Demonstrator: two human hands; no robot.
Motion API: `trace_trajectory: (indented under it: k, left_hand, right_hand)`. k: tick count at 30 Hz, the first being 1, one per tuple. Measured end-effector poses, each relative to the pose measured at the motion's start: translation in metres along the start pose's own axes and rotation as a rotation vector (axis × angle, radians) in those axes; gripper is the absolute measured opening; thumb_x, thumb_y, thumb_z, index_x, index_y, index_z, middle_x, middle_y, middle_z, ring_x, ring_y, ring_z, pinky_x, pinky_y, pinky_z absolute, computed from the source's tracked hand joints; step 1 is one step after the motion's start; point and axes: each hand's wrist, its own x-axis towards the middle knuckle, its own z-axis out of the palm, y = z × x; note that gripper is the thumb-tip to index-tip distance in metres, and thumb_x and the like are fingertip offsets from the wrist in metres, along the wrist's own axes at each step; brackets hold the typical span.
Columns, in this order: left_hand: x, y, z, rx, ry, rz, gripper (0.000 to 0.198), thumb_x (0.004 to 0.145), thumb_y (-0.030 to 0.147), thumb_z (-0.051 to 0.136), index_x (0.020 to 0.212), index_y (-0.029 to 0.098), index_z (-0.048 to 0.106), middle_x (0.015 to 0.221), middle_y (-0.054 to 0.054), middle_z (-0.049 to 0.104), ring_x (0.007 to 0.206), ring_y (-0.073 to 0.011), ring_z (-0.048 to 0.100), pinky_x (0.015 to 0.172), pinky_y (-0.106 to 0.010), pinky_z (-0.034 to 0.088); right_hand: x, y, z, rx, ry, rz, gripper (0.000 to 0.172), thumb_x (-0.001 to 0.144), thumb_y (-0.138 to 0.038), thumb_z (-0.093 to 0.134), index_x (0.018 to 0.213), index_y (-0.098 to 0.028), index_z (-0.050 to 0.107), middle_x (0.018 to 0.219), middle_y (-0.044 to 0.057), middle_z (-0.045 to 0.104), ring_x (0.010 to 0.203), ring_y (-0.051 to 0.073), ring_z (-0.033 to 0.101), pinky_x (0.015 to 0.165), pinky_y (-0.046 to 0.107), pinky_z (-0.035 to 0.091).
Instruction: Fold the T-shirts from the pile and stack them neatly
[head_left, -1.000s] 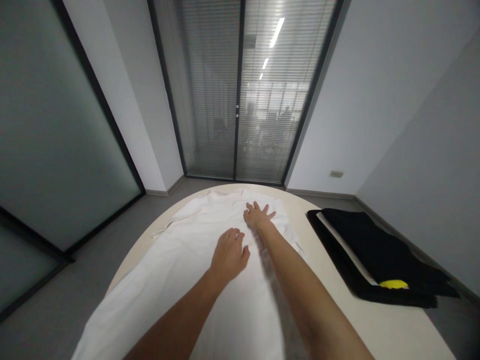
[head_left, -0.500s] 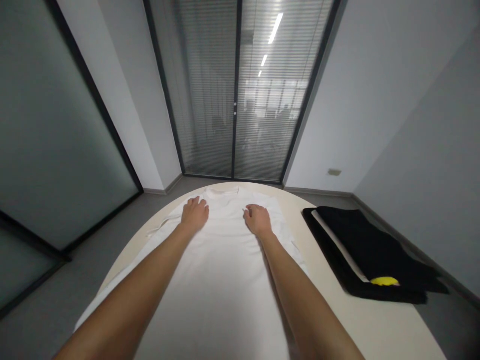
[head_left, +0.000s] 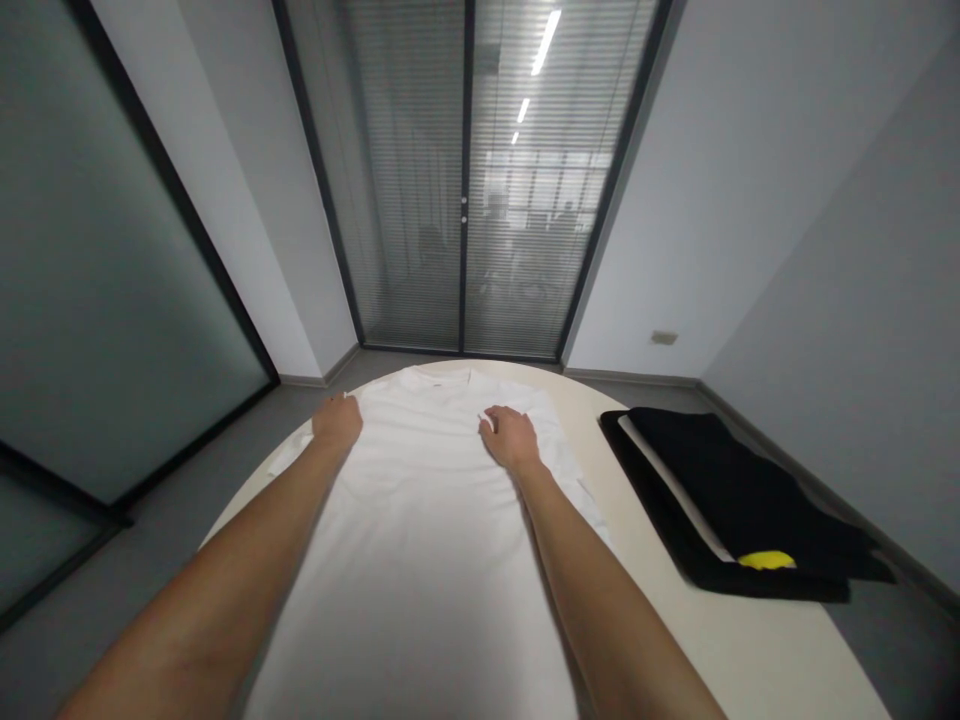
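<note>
A white T-shirt [head_left: 427, 520] lies spread over the table, its neckline at the far end and its lower part running towards me. My left hand [head_left: 337, 420] is closed on the shirt's left shoulder or sleeve area, fingers curled; the fingertips are partly hidden. On the right part of the chest, my right hand [head_left: 511, 438] rests on the cloth with fingers bent and the thumb a little apart from them. Slight creases run across the chest between both hands.
The pale table [head_left: 780, 650] has a rounded far edge. At its right lies a stack of folded dark clothes [head_left: 720, 490] with a lighter layer and a yellow patch [head_left: 765, 560]. Beyond stand a glass door with blinds [head_left: 420, 200] and a grey wall [head_left: 750, 200].
My left hand has moved left from the upper chest to the shirt's left side and closed there, and the cloth has shifted with it. My right hand stays nearly in place.
</note>
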Motion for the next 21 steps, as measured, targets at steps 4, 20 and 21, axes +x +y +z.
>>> trace_trajectory:
  k: [4, 20, 21]
  left_hand:
    - [0.001, -0.019, -0.017, -0.029, 0.053, -0.060, 0.041, 0.093, 0.005, 0.036, 0.116, 0.006, 0.069, 0.117, -0.022, 0.068, 0.106, -0.0314, 0.066, 0.089, -0.042, 0.052]
    - [-0.089, 0.082, -0.001, -0.242, 0.189, 0.185, 0.063, 0.097, 0.042, 0.051, 0.154, 0.017, 0.040, 0.165, -0.020, 0.022, 0.150, -0.0398, 0.025, 0.121, -0.050, 0.025]
    - [-0.103, 0.097, 0.005, -0.241, 0.092, 0.249, 0.064, 0.097, 0.046, 0.048, 0.155, 0.019, 0.040, 0.165, -0.019, 0.023, 0.150, -0.0408, 0.026, 0.120, -0.052, 0.025]
  right_hand:
    - [-0.005, 0.002, -0.001, -0.017, -0.013, -0.057, 0.043, 0.097, -0.041, 0.047, 0.134, -0.022, 0.059, 0.144, 0.009, 0.057, 0.135, 0.025, 0.047, 0.118, 0.045, 0.024]
    - [-0.038, 0.029, -0.020, -0.208, -0.015, 0.287, 0.062, 0.104, -0.049, 0.027, 0.151, -0.013, 0.043, 0.160, 0.019, 0.034, 0.148, 0.033, 0.029, 0.118, 0.052, 0.022]
    - [-0.040, 0.033, -0.021, -0.223, -0.069, 0.290, 0.064, 0.103, -0.049, 0.027, 0.153, -0.012, 0.040, 0.162, 0.019, 0.030, 0.150, 0.033, 0.025, 0.119, 0.053, 0.020]
